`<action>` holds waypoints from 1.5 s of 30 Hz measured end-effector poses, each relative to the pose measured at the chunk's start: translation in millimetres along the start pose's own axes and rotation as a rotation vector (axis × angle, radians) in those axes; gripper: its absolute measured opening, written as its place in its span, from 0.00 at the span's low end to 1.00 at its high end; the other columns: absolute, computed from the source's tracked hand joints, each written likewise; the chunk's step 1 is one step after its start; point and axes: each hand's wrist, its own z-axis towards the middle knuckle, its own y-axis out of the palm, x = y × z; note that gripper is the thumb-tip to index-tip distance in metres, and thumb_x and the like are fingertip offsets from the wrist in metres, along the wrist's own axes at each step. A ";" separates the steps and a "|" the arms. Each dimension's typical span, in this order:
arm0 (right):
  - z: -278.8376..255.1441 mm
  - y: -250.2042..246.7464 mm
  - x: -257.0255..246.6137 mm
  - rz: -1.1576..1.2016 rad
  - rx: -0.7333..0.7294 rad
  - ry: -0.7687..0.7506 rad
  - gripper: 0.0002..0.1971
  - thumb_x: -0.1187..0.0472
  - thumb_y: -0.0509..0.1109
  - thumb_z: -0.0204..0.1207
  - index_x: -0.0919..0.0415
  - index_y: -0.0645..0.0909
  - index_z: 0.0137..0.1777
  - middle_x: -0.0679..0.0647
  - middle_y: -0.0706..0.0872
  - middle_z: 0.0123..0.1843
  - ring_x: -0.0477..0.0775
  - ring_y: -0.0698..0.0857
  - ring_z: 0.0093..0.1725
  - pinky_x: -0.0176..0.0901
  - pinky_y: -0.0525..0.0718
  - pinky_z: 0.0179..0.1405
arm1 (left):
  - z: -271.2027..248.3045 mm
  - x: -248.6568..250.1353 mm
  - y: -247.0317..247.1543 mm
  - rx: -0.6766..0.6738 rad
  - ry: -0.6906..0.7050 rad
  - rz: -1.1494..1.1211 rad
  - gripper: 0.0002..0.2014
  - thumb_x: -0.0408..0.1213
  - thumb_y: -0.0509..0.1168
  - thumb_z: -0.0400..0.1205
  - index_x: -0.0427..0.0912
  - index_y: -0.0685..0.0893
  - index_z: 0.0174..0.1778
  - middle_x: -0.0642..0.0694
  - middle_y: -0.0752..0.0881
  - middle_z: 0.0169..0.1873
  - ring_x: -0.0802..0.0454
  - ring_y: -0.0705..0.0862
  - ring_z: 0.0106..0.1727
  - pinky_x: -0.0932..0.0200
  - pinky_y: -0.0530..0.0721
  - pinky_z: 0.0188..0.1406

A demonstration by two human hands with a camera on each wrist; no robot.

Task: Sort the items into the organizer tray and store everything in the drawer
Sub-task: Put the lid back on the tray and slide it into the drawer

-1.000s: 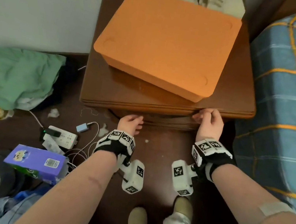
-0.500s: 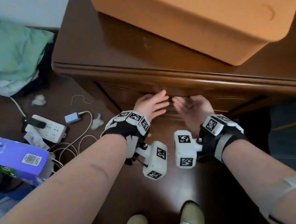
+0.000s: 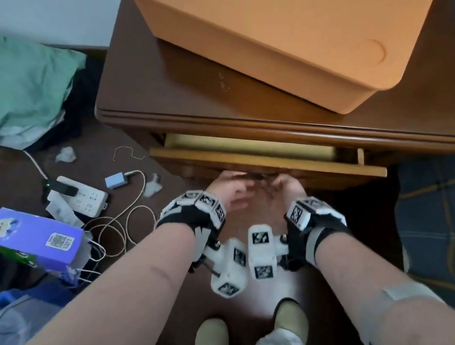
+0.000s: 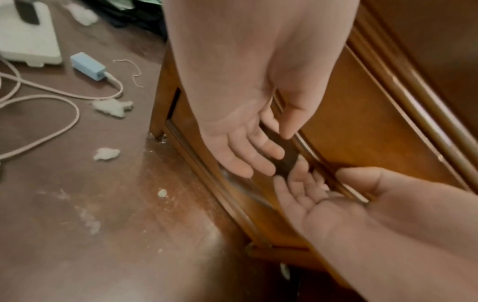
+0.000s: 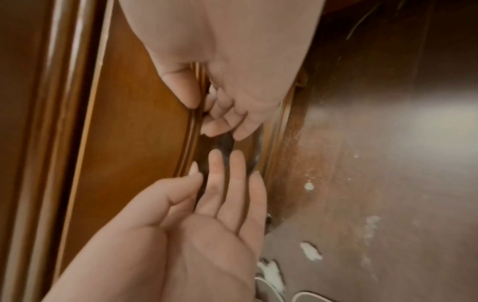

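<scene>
Head view: the drawer (image 3: 269, 161) of the wooden nightstand (image 3: 149, 95) stands a little way out, showing a pale strip of its inside just under the front edge of the nightstand top. The orange storage box (image 3: 266, 21) sits upside down on that top, toward the back right corner. Both hands are under the middle of the drawer front, palms up; the left hand (image 3: 228, 190) and right hand (image 3: 282, 191) are close together. To pull well, I judge both should draw evenly and straight out, so the drawer does not skew on its runners.

Left wrist view: the left hand (image 4: 243, 143) has its fingers (image 4: 261, 157) nearly straight, reaching into the dark recess under the drawer front (image 4: 362, 114); its grip is loose and apart, clamped on nothing. The right hand (image 4: 328, 204) lies palm up just beside it, fingers slipping under the same lip.

Right wrist view: the right hand (image 5: 207, 214) has straight fingers at the recess, thumb spread, holding nothing. The left hand (image 5: 232, 102) opposite has its fingertips bent slightly toward the lip. No organizer tray or loose items are visible. On the floor (image 5: 388, 143) beside the nightstand lie white fluff scraps.
</scene>
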 end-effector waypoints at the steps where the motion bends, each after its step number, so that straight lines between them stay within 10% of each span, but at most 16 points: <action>1: -4.1 -5.3 5.3 -0.056 0.000 0.014 0.13 0.80 0.50 0.68 0.63 0.68 0.37 0.56 0.84 0.25 0.44 0.86 0.21 0.28 0.80 0.19 | -1.9 -8.8 -2.8 0.011 -0.012 0.039 0.14 0.20 0.52 0.82 0.40 0.70 0.59 0.36 0.80 0.66 0.48 0.83 0.44 0.54 0.80 0.43; 5: -24.1 -30.1 16.4 -0.255 -0.030 -0.023 0.14 0.74 0.49 0.80 0.72 0.77 0.56 0.62 0.90 0.45 0.57 0.81 0.58 0.38 0.79 0.62 | -22.5 -26.2 -12.0 -0.005 -0.042 0.180 0.14 0.26 0.54 0.83 0.42 0.78 0.59 0.42 0.82 0.56 0.53 0.82 0.40 0.58 0.78 0.42; 8: -50.1 -45.3 10.5 -0.849 -0.042 -0.285 0.14 0.69 0.54 0.81 0.63 0.81 0.54 0.63 0.89 0.53 0.58 0.83 0.50 0.44 0.83 0.42 | -39.7 -14.1 -17.4 0.008 0.077 0.444 0.16 0.27 0.53 0.83 0.36 0.81 0.61 0.41 0.84 0.50 0.54 0.81 0.37 0.61 0.76 0.38; 10: -68.4 -54.1 -4.1 -1.210 -0.068 -0.561 0.12 0.68 0.56 0.78 0.56 0.81 0.45 0.56 0.87 0.44 0.59 0.85 0.47 0.46 0.83 0.46 | -53.6 1.0 -20.0 0.026 0.265 0.681 0.15 0.27 0.53 0.82 0.34 0.85 0.53 0.39 0.86 0.45 0.47 0.84 0.38 0.56 0.82 0.42; 13: -80.7 -54.4 -23.7 -1.570 -0.024 -0.937 0.13 0.69 0.60 0.74 0.61 0.79 0.57 0.60 0.83 0.59 0.61 0.78 0.62 0.49 0.73 0.63 | -75.8 29.7 -23.0 0.040 0.519 1.001 0.12 0.30 0.55 0.82 0.43 0.84 0.48 0.43 0.88 0.46 0.42 0.87 0.50 0.48 0.84 0.58; 17: -80.2 -58.0 -25.4 -1.844 0.120 -0.807 0.24 0.66 0.61 0.75 0.64 0.67 0.72 0.64 0.73 0.74 0.66 0.65 0.75 0.55 0.61 0.76 | -78.0 48.1 -26.3 0.106 0.588 1.392 0.19 0.31 0.55 0.82 0.44 0.77 0.68 0.43 0.77 0.70 0.44 0.75 0.70 0.52 0.73 0.70; 30: -129.6 -85.1 17.9 -1.665 0.121 -0.466 0.19 0.69 0.54 0.78 0.58 0.78 0.64 0.66 0.83 0.60 0.67 0.82 0.58 0.51 0.82 0.53 | -101.3 8.0 -30.8 -0.138 0.101 1.621 0.20 0.26 0.52 0.83 0.44 0.79 0.68 0.43 0.75 0.74 0.43 0.75 0.72 0.56 0.73 0.71; 34: -143.3 -86.6 16.8 -1.566 0.123 -0.545 0.21 0.69 0.55 0.78 0.57 0.74 0.69 0.65 0.81 0.64 0.66 0.79 0.63 0.53 0.79 0.62 | -120.6 9.0 -37.2 -0.065 0.215 1.604 0.18 0.32 0.51 0.84 0.46 0.79 0.66 0.43 0.81 0.67 0.43 0.82 0.62 0.52 0.83 0.60; 40: -185.6 -52.8 -40.7 -1.148 0.274 -1.068 0.15 0.72 0.58 0.76 0.65 0.79 0.59 0.63 0.84 0.59 0.64 0.79 0.60 0.48 0.72 0.60 | -170.6 68.5 -49.6 0.338 0.715 1.284 0.11 0.36 0.57 0.81 0.42 0.83 0.55 0.43 0.85 0.50 0.43 0.83 0.50 0.52 0.79 0.51; 45: -190.5 -15.8 -105.4 -0.845 0.429 -0.938 0.14 0.64 0.60 0.79 0.65 0.75 0.64 0.62 0.79 0.66 0.61 0.77 0.65 0.47 0.71 0.63 | -167.6 163.4 -48.3 0.538 0.846 1.165 0.14 0.39 0.59 0.80 0.41 0.80 0.60 0.41 0.80 0.61 0.42 0.79 0.61 0.48 0.76 0.61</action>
